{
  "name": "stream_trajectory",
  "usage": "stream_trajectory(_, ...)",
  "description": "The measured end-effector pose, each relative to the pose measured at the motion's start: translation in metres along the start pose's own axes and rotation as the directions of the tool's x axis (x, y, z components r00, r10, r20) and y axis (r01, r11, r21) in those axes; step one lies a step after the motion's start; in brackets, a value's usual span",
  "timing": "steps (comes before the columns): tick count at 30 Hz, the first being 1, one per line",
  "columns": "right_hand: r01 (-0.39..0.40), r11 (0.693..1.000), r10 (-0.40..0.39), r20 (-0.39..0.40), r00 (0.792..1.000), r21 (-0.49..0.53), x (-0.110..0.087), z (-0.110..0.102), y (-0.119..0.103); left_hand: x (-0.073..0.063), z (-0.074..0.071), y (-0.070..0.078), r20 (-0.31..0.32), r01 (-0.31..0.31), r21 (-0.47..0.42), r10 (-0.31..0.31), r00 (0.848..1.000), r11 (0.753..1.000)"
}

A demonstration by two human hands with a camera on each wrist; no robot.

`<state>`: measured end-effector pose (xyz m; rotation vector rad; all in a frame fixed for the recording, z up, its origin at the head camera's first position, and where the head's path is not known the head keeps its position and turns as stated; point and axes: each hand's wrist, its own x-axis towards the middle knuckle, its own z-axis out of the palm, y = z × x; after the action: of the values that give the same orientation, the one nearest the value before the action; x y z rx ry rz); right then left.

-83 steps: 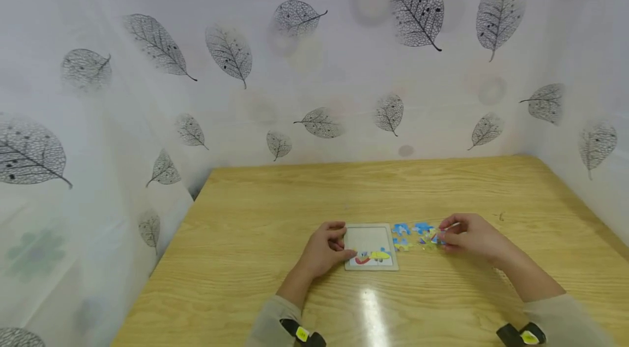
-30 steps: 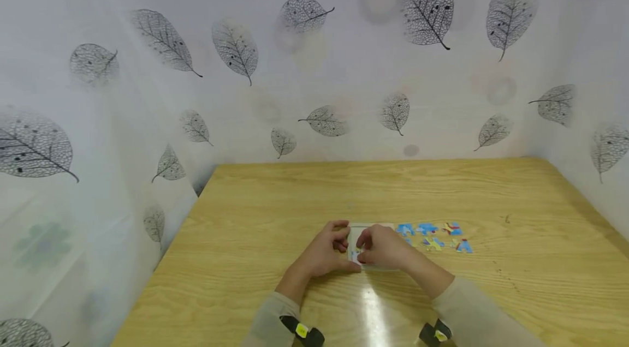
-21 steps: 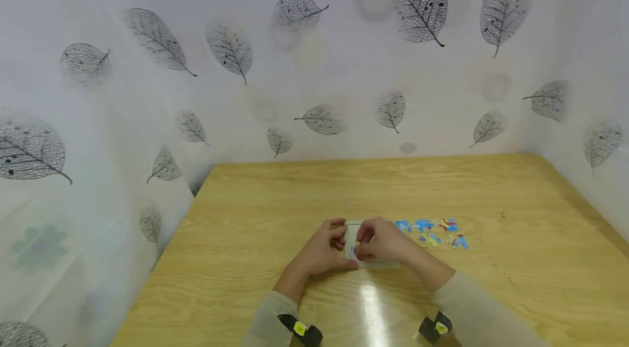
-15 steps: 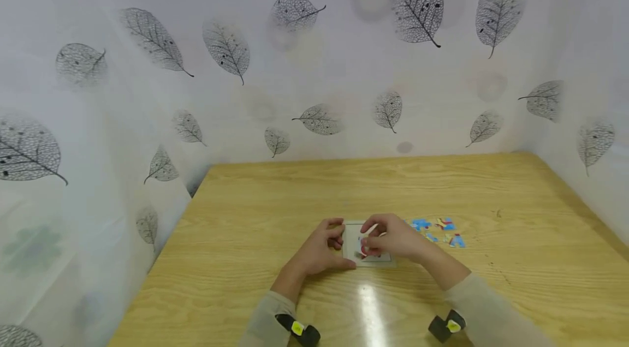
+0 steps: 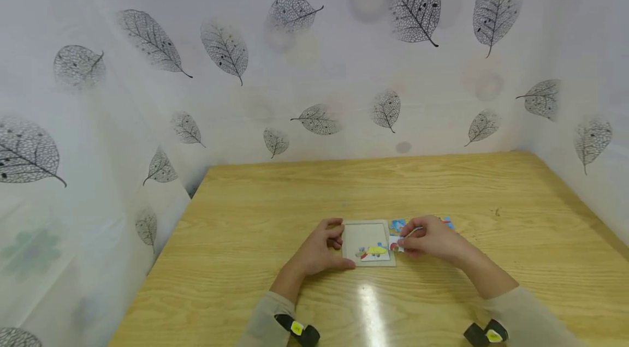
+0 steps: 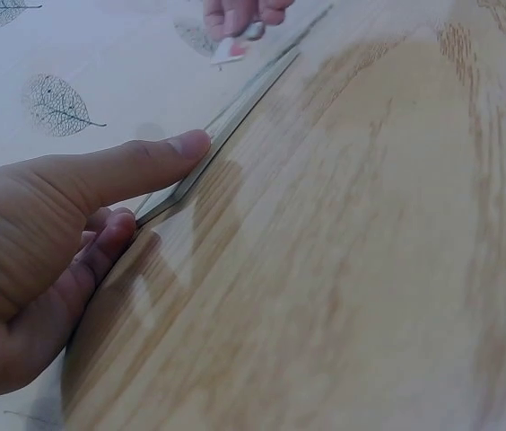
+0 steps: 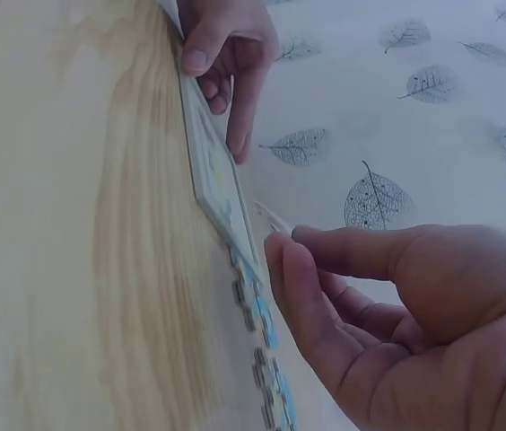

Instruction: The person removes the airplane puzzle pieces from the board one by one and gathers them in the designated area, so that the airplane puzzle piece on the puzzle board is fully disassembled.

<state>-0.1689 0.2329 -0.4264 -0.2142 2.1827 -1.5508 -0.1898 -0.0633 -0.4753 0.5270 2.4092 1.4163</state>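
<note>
A square puzzle frame (image 5: 391, 259) lies on the table, with a joined picture part (image 5: 375, 252) showing yellow and red in its lower right. My left hand (image 5: 318, 249) holds the frame at its left side, the thumb over the near edge and the other fingers toward the far corner. Just off the frame's right side, my right hand (image 5: 432, 239) pinches a puzzle piece (image 5: 395, 243), white with a red patch. Thumb and fingertips meet on its edge in the right wrist view, where the piece (image 7: 273, 218) appears thin and tilted.
Loose blue puzzle pieces (image 5: 397, 225) lie right of the frame, several partly hidden behind the right hand. The wooden table (image 5: 275, 199) meets a white leaf-print curtain (image 5: 339, 63) at its back and sides. Light reflects off the table (image 5: 372, 314) in front of the frame.
My right hand goes from the loose pieces to the frame's lower left, then back rightward with the white-and-red piece lifted out. My left hand stays at the frame.
</note>
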Motion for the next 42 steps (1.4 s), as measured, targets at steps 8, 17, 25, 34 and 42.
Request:
stream_trajectory(8, 0.014, 0.98, -0.029, -0.072, 0.997, -0.198, -0.01, 0.006, 0.007, 0.0, -0.002, -0.001, 0.004, 0.016, 0.005, -0.016, 1.0, 1.0)
stream_trajectory(17, -0.07, 0.879, -0.044, -0.227, 0.973, -0.471, -0.015, 0.02, -0.001, 0.001, 0.0, 0.001, 0.014, 0.0, 0.002, 0.0, 1.0, 1.0)
stream_trajectory(25, 0.042, 0.92, -0.09, -0.106, 0.99, -0.39, -0.004, 0.023, -0.007, 0.001, -0.001, 0.001, 0.009, 0.012, 0.003, -0.012, 1.0, 1.0)
stream_trajectory(34, 0.154, 0.917, -0.166, 0.0, 0.986, -0.369, 0.023, 0.047, -0.013, -0.002, -0.004, -0.001, -0.003, 0.0, 0.001, 0.0, 1.0, 1.0)
stream_trajectory(42, 0.191, 0.864, -0.199, 0.032, 0.979, -0.466, 0.026, 0.055, -0.015, 0.0, -0.002, -0.001, -0.004, -0.004, -0.016, 0.004, 1.0, 1.0)
